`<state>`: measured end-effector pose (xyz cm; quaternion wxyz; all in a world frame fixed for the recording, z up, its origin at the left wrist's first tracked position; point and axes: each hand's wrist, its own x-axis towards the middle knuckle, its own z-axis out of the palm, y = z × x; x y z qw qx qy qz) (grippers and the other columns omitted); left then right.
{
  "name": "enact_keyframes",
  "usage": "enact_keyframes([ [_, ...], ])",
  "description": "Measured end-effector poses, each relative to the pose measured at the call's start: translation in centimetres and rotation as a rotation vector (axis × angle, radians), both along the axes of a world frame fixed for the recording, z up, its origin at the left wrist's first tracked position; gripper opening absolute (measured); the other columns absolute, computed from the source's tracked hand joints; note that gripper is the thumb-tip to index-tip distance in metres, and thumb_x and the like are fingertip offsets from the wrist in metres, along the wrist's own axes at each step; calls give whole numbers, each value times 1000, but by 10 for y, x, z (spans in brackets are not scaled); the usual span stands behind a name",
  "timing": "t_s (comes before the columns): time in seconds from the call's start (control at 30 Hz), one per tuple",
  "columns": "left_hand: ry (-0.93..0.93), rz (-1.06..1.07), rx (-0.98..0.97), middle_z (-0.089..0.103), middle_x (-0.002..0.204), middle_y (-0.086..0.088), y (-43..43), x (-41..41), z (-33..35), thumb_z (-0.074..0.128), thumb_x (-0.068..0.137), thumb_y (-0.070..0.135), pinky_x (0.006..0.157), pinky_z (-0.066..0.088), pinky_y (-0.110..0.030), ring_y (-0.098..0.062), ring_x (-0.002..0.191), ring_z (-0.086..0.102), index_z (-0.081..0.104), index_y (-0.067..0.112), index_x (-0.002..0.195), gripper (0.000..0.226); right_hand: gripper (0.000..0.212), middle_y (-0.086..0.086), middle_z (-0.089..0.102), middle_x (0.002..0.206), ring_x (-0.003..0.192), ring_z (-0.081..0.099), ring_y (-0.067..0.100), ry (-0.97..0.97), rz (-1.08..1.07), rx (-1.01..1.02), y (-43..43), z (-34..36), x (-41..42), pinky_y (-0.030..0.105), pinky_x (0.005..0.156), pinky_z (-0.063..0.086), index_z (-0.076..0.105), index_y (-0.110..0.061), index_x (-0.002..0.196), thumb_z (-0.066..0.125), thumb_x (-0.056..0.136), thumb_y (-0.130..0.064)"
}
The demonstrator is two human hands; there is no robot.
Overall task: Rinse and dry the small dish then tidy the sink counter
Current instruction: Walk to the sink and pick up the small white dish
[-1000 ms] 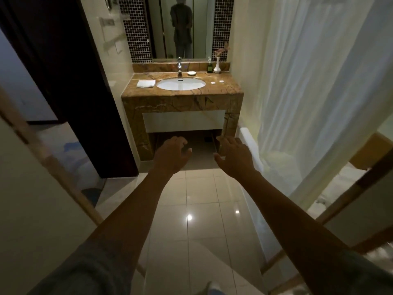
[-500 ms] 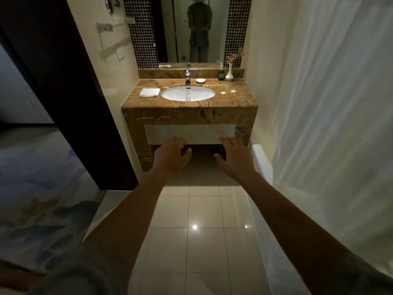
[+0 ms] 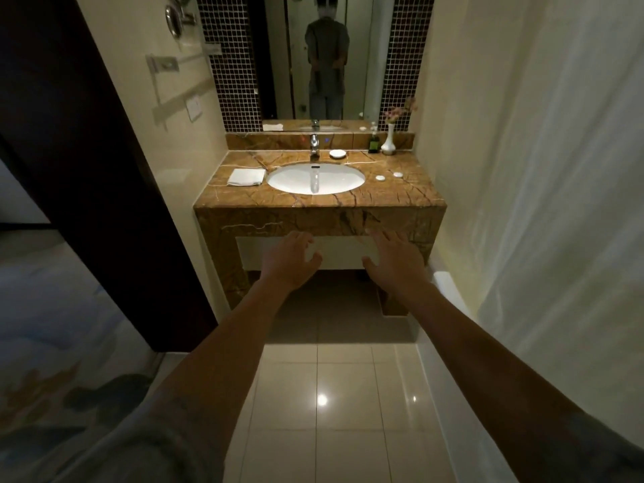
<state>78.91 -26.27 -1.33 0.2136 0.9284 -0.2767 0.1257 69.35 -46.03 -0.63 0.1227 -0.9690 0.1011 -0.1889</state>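
Observation:
A small white dish (image 3: 338, 154) sits on the brown marble counter (image 3: 400, 195), just right of the chrome tap (image 3: 314, 145) and behind the white oval basin (image 3: 315, 178). A folded white cloth (image 3: 246, 177) lies left of the basin. Two small white round items (image 3: 380, 177) rest on the counter to the basin's right. My left hand (image 3: 291, 261) and my right hand (image 3: 393, 261) are stretched out in front of the counter's face, below its top, both with fingers apart and holding nothing.
A dark bottle (image 3: 374, 143) and a white vase with flowers (image 3: 388, 141) stand at the counter's back right. A mirror (image 3: 326, 57) hangs above. A white curtain (image 3: 543, 169) and tub edge (image 3: 449, 291) run along the right; a dark door frame (image 3: 87, 151) stands left.
The view has moved closer to the counter, which now looms larger. Both hands stay outstretched and empty, now level with the counter's front panel.

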Motion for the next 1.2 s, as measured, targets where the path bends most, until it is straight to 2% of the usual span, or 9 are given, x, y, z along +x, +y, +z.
enact_keyframes([
  [0.17, -17, -11, -4, 61, 110, 4, -5, 76, 6, 57, 85, 45, 69, 41, -27, -15, 97, 59, 58, 26, 111, 33, 56, 7, 55, 136, 128, 49, 29, -45, -39, 15, -6, 11, 70, 47, 101, 44, 45, -23, 134, 60, 84, -42],
  [0.3, -6, -19, -7, 58, 101, 7, -18, 121, 3, 53, 85, 48, 67, 39, -27, -8, 86, 51, 57, 26, 109, 33, 53, 6, 56, 135, 127, 49, 27, -35, -40, 9, -16, 9, 113, 43, 100, 44, 46, -21, 133, 58, 86, -43],
  [0.47, 15, -49, 10, 56, 96, 9, -40, 174, -6, 51, 86, 49, 64, 39, -25, -7, 83, 51, 57, 26, 107, 32, 55, 7, 53, 137, 127, 47, 28, -9, -59, 10, -35, 0, 168, 43, 98, 44, 45, -20, 135, 56, 87, -44],
  [0.63, 13, -33, 34, 60, 98, 8, -68, 236, -12, 50, 86, 49, 58, 35, -23, -8, 82, 52, 57, 26, 107, 32, 55, 9, 54, 134, 126, 48, 27, 2, -58, -7, -67, -11, 230, 42, 96, 46, 45, -19, 136, 54, 89, -45],
  [0.77, 36, -12, 61, 62, 112, 4, -96, 290, -6, 50, 87, 49, 62, 42, -26, -13, 96, 57, 58, 23, 115, 38, 55, 9, 54, 135, 126, 48, 27, -3, -79, 8, -98, -10, 284, 42, 97, 46, 45, -19, 136, 55, 88, -45],
  [0.93, 41, 36, 81, 63, 115, 2, -127, 351, 2, 53, 87, 48, 66, 49, -26, -14, 96, 60, 58, 24, 117, 39, 57, 6, 53, 136, 125, 47, 25, 34, -86, 44, -135, -8, 347, 42, 97, 45, 44, -21, 137, 56, 86, -41],
  [1.1, 72, 53, 97, 64, 117, 3, -147, 402, -1, 53, 86, 50, 67, 50, -29, -15, 99, 61, 59, 26, 117, 39, 59, 6, 50, 140, 128, 45, 26, 88, -82, 61, -153, -11, 400, 43, 95, 47, 40, -25, 140, 56, 87, -43],
  [1.2, 81, 48, 113, 64, 116, 3, -157, 434, -10, 50, 86, 51, 65, 48, -29, -16, 99, 61, 59, 26, 117, 41, 59, 6, 49, 141, 130, 44, 26, 114, -80, 82, -161, -17, 432, 44, 98, 46, 39, -24, 142, 56, 88, -42],
])
